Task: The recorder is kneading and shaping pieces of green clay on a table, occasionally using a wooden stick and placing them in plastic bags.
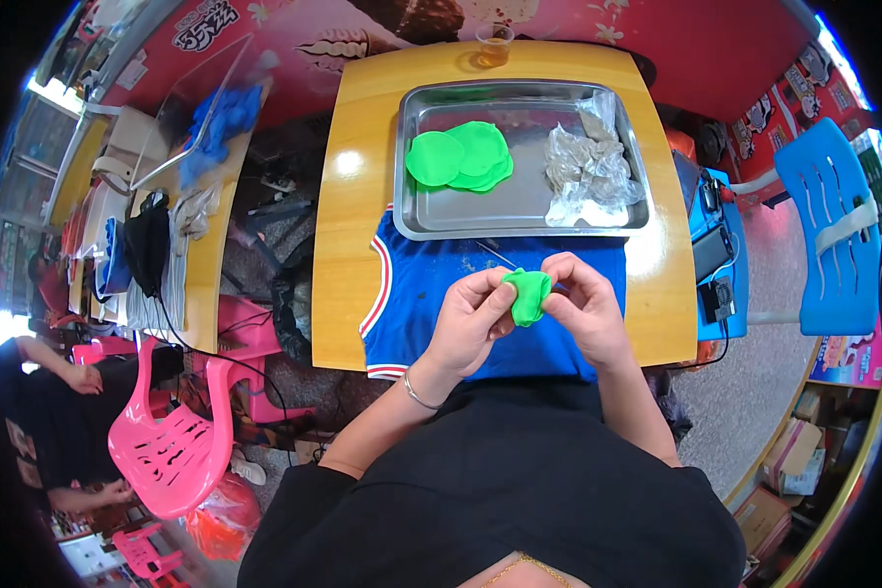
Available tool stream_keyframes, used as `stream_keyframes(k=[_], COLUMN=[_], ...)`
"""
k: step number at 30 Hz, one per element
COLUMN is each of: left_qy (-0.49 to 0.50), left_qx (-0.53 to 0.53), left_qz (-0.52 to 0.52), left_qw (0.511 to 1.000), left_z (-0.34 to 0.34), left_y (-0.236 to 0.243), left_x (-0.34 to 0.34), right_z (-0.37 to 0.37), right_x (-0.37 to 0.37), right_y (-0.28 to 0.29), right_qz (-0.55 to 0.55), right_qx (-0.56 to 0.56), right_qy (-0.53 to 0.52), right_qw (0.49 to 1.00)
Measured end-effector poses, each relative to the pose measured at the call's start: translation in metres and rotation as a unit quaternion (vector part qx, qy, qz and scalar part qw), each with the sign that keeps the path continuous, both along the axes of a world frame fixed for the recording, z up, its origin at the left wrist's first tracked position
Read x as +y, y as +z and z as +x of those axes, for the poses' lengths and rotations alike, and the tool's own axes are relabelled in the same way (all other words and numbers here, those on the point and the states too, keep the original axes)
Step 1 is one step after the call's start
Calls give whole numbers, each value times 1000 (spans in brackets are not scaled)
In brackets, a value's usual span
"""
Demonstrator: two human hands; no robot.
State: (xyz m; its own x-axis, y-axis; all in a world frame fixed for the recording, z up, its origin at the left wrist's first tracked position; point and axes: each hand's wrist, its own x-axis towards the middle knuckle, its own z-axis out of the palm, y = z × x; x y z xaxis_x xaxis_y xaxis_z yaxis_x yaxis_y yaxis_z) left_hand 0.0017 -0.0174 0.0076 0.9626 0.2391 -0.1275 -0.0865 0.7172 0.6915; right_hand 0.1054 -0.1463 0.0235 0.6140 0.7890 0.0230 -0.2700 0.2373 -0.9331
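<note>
A: What are both hands gripping?
B: The left hand (470, 316) and the right hand (590, 306) pinch together one folded green piece (529, 297). The thumbs and fingers are closed upon it, one hand from each side.

A: And where exactly is this piece?
B: It is held above a blue cloth (412, 318) with a striped border, about the middle between the left and right edges of the table (363, 118), and nearer to us than the near edge of the metal tray (480, 212).

A: Is something close to the fingers?
B: Yes, a thin stick (498, 256) is just beyond them, by the tray's near edge. I cannot tell what kind it is.

A: What does the tray carry?
B: Flat green rounds (470, 157) lie overlapping near its left edge. Crumpled clear plastic bags (588, 171) are spread along its right edge.

A: And further out?
B: A clear cup (495, 47) with amber liquid stands at the table's far edge, near its middle. Beyond the right edge is a blue chair (823, 225); beyond the left edge, a pink chair (171, 456).
</note>
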Motion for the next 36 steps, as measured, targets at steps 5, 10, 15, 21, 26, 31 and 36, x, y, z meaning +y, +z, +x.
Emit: stream_keyframes(k=[5, 10, 15, 21, 26, 31, 36], left_qy=[8, -117, -101, -146, -156, -99, -174], left_qx=[-25, -20, -49, -34, -34, -11, -26], left_qz=[0, -16, 85, -225, -12, -195, -197], left_qw=[1000, 993, 990, 963, 987, 976, 965], left_z=[-5, -6, -4, -9, -4, -6, -4], left_y=[6, 9, 6, -2, -14, -8, -13], left_x=[2, 8, 11, 9, 14, 5, 15], right_z=[3, 12, 16, 21, 21, 26, 25], right_x=[-6, -3, -2, 0, 1, 2, 2], right_y=[2, 5, 11, 11, 9, 8, 6], right_qz=[-25, -34, -69, -96, -81, -101, -103], right_qx=[-64, -162, -191, -239, -288, -268, -313], right_qy=[6, 9, 8, 17, 38, 50, 46], right_qw=[998, 986, 979, 966, 953, 957, 943])
